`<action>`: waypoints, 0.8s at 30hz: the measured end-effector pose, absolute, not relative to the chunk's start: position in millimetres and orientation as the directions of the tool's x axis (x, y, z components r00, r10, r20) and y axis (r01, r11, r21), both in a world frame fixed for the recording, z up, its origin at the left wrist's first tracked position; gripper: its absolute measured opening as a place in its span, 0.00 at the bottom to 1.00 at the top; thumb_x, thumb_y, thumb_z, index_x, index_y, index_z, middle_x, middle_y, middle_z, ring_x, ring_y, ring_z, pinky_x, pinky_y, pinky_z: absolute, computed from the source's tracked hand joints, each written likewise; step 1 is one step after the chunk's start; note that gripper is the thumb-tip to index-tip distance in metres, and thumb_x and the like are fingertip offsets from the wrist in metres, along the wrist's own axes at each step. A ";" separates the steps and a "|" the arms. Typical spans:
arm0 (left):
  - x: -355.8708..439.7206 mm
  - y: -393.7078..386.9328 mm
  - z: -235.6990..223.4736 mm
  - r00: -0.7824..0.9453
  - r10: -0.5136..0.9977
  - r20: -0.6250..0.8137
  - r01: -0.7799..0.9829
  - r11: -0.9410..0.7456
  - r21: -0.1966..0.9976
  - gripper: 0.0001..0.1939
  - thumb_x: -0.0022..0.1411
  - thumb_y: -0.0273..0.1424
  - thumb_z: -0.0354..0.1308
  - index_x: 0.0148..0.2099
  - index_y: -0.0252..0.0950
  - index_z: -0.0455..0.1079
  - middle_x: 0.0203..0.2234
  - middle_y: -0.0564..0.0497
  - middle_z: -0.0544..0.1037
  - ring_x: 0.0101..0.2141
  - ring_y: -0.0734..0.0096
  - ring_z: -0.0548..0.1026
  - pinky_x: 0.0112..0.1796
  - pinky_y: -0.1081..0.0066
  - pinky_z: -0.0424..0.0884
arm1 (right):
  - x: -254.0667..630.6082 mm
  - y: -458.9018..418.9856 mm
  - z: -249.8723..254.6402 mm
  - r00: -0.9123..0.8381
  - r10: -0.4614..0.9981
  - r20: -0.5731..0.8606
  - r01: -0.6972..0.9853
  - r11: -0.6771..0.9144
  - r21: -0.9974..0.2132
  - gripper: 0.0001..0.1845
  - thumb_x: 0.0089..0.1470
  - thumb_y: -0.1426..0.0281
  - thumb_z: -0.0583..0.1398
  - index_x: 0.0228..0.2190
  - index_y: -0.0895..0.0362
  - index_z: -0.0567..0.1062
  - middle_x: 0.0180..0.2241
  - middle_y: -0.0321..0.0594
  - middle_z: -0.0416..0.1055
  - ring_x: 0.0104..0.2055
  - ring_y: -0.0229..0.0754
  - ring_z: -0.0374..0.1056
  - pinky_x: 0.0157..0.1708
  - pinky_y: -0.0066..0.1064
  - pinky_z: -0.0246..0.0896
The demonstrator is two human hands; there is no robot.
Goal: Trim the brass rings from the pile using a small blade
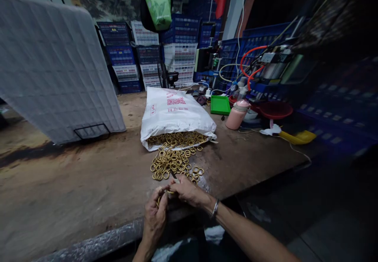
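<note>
A white sack (pixel 174 114) lies on the worn workbench (pixel 73 191) with its mouth toward me, spilling a heap of brass rings (pixel 174 161). My left hand (pixel 156 211) is closed at the bench's near edge around a few brass rings. My right hand (pixel 186 190) meets it from the right, fingers pinched on a thin dark tool that points up toward the heap. A metal bracelet sits on my right wrist.
A quilted grey cover (pixel 53 69) stands at the left. Stacked blue and white crates (pixel 153 53) line the back. A green tray (pixel 220 105), pink bottle (pixel 237 114), red bowl (pixel 275 109), yellow scoop (pixel 298 136) and a hosed machine (pixel 274 63) crowd the right.
</note>
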State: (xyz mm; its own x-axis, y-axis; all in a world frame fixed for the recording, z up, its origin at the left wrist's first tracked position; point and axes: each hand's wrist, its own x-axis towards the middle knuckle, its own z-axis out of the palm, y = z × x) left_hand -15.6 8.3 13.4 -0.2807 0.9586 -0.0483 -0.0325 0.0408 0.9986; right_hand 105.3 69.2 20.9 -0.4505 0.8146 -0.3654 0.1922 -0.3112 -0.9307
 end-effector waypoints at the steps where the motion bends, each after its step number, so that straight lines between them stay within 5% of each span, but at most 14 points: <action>1: -15.8 8.1 13.0 -0.272 0.962 -0.006 -0.012 0.003 1.000 0.10 0.46 0.35 0.59 0.33 0.38 0.73 0.30 0.49 0.77 0.35 0.65 0.72 0.38 0.70 0.66 | 104.5 68.5 19.6 -0.455 0.802 -0.386 0.193 -0.334 -0.923 0.02 0.38 0.72 0.52 0.20 0.57 0.61 0.15 0.24 0.52 0.14 0.27 0.42 0.13 0.22 0.34; 7: -15.6 12.0 10.2 -0.215 0.975 0.051 0.114 -0.027 0.993 0.07 0.49 0.35 0.57 0.29 0.38 0.72 0.22 0.52 0.74 0.26 0.68 0.71 0.31 0.72 0.66 | 105.8 66.7 22.2 -0.451 0.748 -0.487 0.238 -0.425 -0.873 0.08 0.47 0.66 0.50 0.22 0.56 0.61 0.15 0.25 0.56 0.11 0.26 0.42 0.13 0.22 0.34; 13: -15.3 16.7 4.9 -0.240 0.968 0.080 0.207 -0.029 0.978 0.06 0.51 0.33 0.55 0.30 0.37 0.70 0.22 0.52 0.74 0.26 0.68 0.70 0.31 0.72 0.65 | 110.8 64.4 21.3 -0.374 0.922 -0.099 0.454 0.089 -0.886 0.13 0.49 0.64 0.52 0.19 0.58 0.61 0.17 0.29 0.56 0.21 0.30 0.50 0.21 0.22 0.43; 17: -15.0 18.0 6.1 -0.257 0.964 0.063 0.172 -0.018 0.985 0.06 0.51 0.34 0.55 0.30 0.37 0.70 0.24 0.51 0.75 0.28 0.68 0.71 0.32 0.72 0.65 | 107.1 66.3 17.2 -0.367 0.927 -0.080 0.546 0.145 -0.825 0.13 0.49 0.66 0.52 0.17 0.58 0.60 0.17 0.28 0.52 0.21 0.30 0.48 0.20 0.22 0.40; 24: -17.4 20.6 4.7 -0.141 0.911 -0.389 -0.116 0.375 0.920 0.16 0.48 0.45 0.55 0.26 0.36 0.63 0.11 0.60 0.63 0.10 0.82 0.56 0.12 0.80 0.51 | 103.7 69.1 12.7 -0.357 0.927 -0.116 0.546 0.106 -0.831 0.12 0.48 0.68 0.52 0.17 0.58 0.61 0.17 0.28 0.52 0.21 0.30 0.48 0.21 0.23 0.40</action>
State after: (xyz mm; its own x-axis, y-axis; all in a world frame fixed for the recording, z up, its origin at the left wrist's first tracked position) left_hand -17.4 20.6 4.7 -0.1406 0.9105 -0.3888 -0.1158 0.3749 0.9198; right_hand 103.7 69.1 12.7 -0.3569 0.9270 -0.1156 0.5456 0.1064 -0.8312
